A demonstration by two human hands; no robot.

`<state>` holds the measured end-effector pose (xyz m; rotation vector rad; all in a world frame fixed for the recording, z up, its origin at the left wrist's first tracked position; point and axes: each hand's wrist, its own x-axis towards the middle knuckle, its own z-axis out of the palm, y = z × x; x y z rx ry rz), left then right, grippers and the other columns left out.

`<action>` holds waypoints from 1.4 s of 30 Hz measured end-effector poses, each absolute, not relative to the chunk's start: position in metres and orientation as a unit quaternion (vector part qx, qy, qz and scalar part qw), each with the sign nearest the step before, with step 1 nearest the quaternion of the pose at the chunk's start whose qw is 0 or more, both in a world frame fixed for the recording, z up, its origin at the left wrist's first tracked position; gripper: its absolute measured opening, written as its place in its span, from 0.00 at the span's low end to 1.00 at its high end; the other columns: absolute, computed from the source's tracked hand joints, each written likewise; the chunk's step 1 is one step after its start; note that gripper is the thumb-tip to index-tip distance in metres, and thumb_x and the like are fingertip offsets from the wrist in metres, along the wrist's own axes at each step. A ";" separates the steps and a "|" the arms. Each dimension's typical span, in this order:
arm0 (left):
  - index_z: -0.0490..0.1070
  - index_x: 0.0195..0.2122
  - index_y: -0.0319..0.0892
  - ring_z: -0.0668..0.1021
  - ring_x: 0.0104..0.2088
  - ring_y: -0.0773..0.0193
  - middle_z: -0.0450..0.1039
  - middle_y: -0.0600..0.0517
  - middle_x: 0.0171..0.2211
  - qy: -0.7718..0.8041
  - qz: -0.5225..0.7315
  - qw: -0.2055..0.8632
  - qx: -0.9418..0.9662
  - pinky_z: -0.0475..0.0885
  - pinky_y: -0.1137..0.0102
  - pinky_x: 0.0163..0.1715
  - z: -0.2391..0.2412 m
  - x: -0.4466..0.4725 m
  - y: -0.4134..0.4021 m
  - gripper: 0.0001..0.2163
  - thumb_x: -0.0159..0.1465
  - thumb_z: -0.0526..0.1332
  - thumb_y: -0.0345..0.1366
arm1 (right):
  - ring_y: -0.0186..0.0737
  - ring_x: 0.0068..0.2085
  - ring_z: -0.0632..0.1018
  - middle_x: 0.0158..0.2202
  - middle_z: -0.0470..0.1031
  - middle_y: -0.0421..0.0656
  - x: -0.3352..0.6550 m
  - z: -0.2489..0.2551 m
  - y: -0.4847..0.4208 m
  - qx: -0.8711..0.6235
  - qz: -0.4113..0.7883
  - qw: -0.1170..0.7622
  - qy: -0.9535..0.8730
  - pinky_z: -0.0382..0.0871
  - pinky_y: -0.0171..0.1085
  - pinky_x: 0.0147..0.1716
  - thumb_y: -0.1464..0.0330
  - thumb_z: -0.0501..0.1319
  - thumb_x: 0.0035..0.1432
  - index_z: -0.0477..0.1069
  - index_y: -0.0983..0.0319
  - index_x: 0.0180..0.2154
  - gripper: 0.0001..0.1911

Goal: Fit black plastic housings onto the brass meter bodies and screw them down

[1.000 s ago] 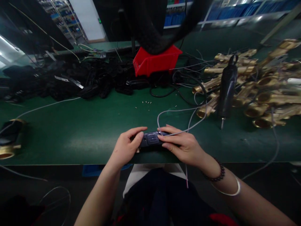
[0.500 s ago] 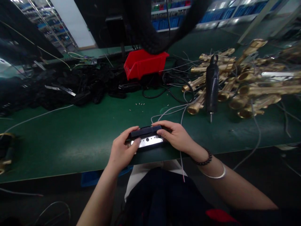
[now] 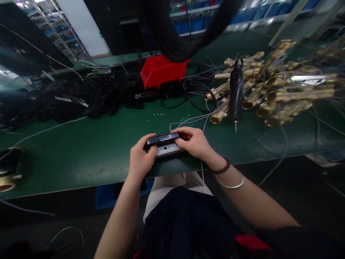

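Note:
Near the front of the green bench, a long black plastic part (image 3: pixel 163 138) lies along a silver metal plate (image 3: pixel 165 149) with holes in it. My left hand (image 3: pixel 142 155) grips the left end of the black part, thumb low by the plate and fingers on the far side. On the right end, my right hand (image 3: pixel 192 142) pinches the same part between thumb and fingers. What lies under the plate is mostly hidden. Grey cables (image 3: pixel 185 124) run past my right hand.
Several tiny screws (image 3: pixel 158 114) lie beyond my hands, before a red bin (image 3: pixel 164 72). A black electric screwdriver (image 3: pixel 236 94) hangs bit-down at the right, near piled brass fittings (image 3: pixel 296 95). Black parts (image 3: pixel 102 93) heap at the back left. A brass piece (image 3: pixel 8 183) sits far left.
The black part now looks tilted, its near edge lifted from the plate, with both hands still on it. The whole view has shifted slightly.

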<state>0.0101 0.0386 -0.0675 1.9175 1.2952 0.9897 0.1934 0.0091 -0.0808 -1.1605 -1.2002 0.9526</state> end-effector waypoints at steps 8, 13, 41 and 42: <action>0.75 0.39 0.42 0.77 0.35 0.62 0.77 0.52 0.36 0.476 0.392 0.295 0.729 0.72 0.69 0.38 -0.069 0.012 0.039 0.12 0.55 0.56 0.31 | 0.38 0.33 0.77 0.34 0.78 0.42 0.194 -0.083 0.005 -0.490 0.354 0.572 -0.554 0.73 0.35 0.33 0.71 0.59 0.47 0.76 0.63 0.38 0.14; 0.75 0.39 0.42 0.77 0.39 0.62 0.77 0.52 0.37 0.452 0.400 0.274 0.749 0.72 0.68 0.42 -0.072 0.010 0.040 0.13 0.55 0.55 0.29 | 0.37 0.36 0.77 0.40 0.76 0.43 0.203 -0.083 0.001 -0.470 0.348 0.545 -0.601 0.72 0.34 0.34 0.72 0.58 0.47 0.75 0.62 0.43 0.18; 0.76 0.41 0.43 0.78 0.33 0.62 0.78 0.52 0.35 0.500 0.310 0.346 0.731 0.74 0.68 0.35 -0.063 -0.002 0.029 0.18 0.51 0.55 0.26 | 0.42 0.49 0.75 0.43 0.77 0.44 0.210 -0.088 -0.016 -0.406 0.221 0.511 -0.725 0.72 0.41 0.48 0.73 0.64 0.55 0.76 0.55 0.45 0.15; 0.76 0.40 0.43 0.78 0.34 0.62 0.78 0.52 0.35 0.496 0.300 0.364 0.729 0.74 0.68 0.35 -0.061 -0.003 0.029 0.17 0.52 0.54 0.27 | 0.42 0.49 0.76 0.43 0.77 0.44 0.210 -0.088 -0.015 -0.405 0.222 0.509 -0.726 0.73 0.40 0.48 0.73 0.64 0.55 0.76 0.54 0.45 0.15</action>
